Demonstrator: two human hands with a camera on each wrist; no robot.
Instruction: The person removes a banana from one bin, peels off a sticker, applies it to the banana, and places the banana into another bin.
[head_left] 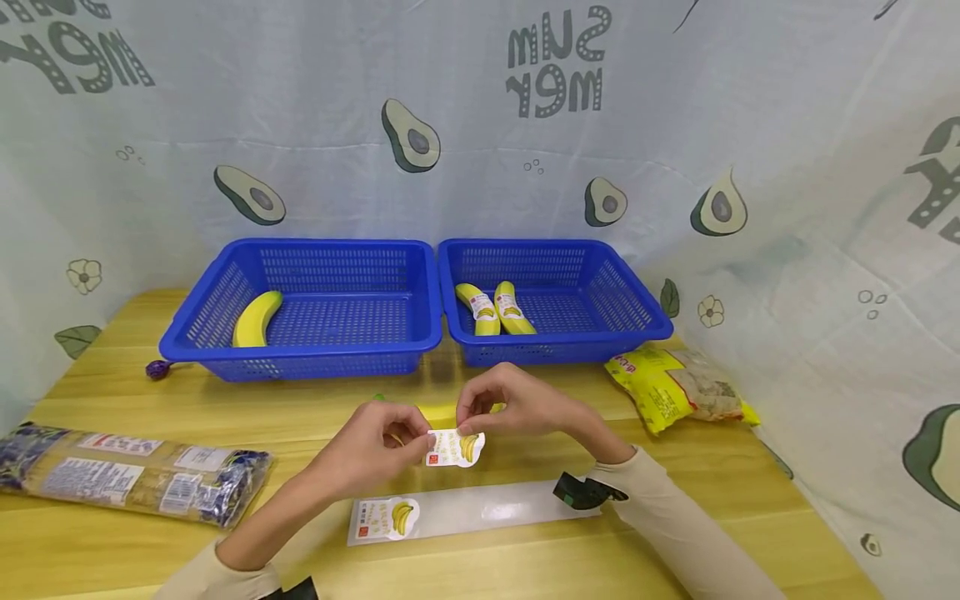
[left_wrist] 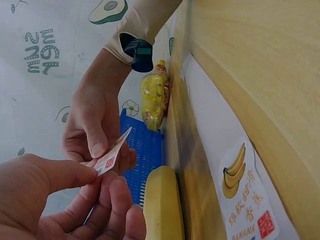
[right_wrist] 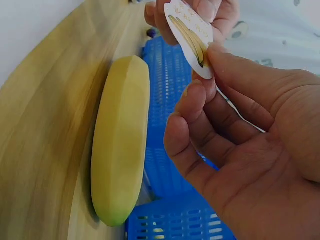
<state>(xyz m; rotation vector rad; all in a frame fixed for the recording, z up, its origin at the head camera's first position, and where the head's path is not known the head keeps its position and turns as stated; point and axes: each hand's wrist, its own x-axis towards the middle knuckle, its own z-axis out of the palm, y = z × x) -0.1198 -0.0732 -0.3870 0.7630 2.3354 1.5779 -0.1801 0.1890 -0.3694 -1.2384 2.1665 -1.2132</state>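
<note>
Between both hands, above the table, is a white banana sticker [head_left: 448,448] with a printed banana picture. My left hand [head_left: 385,433] pinches its left end between thumb and finger. At the opposite end my right hand [head_left: 517,404] pinches it the same way. Just behind the hands a yellow banana [right_wrist: 120,142] lies on the table, partly hidden by them in the head view. Nearer the front lies a pale backing strip [head_left: 480,512], with another banana sticker [head_left: 388,518] on its left end.
The left blue basket [head_left: 315,352] holds one banana [head_left: 257,320]; the right blue basket [head_left: 558,338] holds two bananas with stickers [head_left: 486,310]. A long plastic-wrapped package [head_left: 135,475] lies at left, a yellow bag [head_left: 678,387] at right. A printed curtain [head_left: 480,192] hangs behind.
</note>
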